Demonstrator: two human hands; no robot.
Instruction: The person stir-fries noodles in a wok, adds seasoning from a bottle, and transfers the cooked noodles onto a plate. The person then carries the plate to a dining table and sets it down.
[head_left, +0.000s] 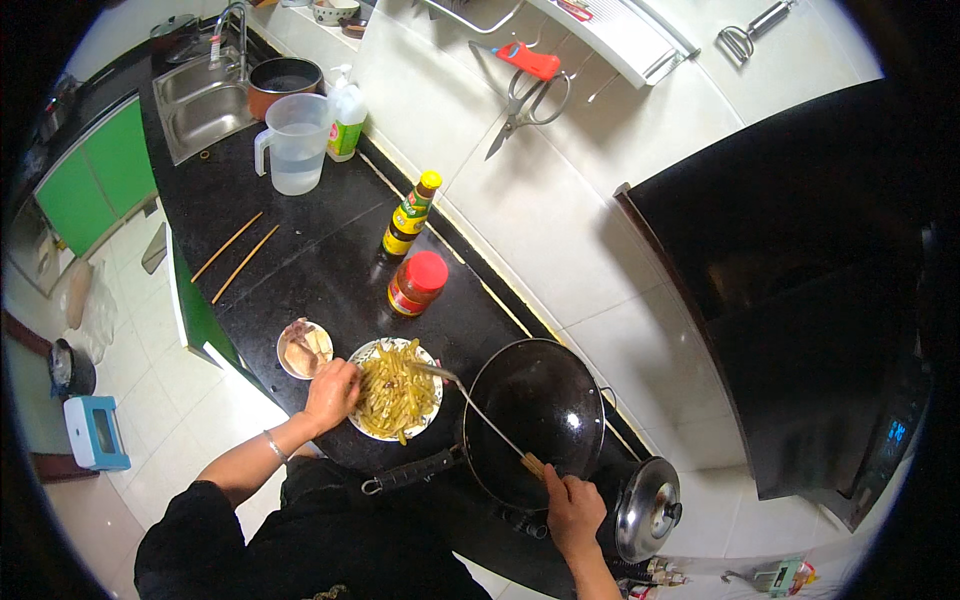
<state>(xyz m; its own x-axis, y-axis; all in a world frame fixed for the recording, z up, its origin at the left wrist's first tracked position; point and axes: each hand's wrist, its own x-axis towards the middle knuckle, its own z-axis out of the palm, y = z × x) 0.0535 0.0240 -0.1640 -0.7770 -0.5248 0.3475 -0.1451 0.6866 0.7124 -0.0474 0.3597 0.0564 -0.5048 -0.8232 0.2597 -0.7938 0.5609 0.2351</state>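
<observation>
My right hand is closed around the wooden handle of a metal cooking spatula. Its shaft crosses above the black wok, and its head rests over the right side of the food. Cut, cooked green vegetable pieces are heaped on a white patterned plate. At the plate's left rim is my left hand with curled fingers; whether they grip the rim or some food is hidden. Just beyond that hand stands a small white bowl holding pale and brownish food pieces.
Beyond the plate stand a red-lidded jar, a yellow-capped sauce bottle and two chopsticks. A water jug is near the sink. The wok handle points towards me. A metal lid stands right of the wok.
</observation>
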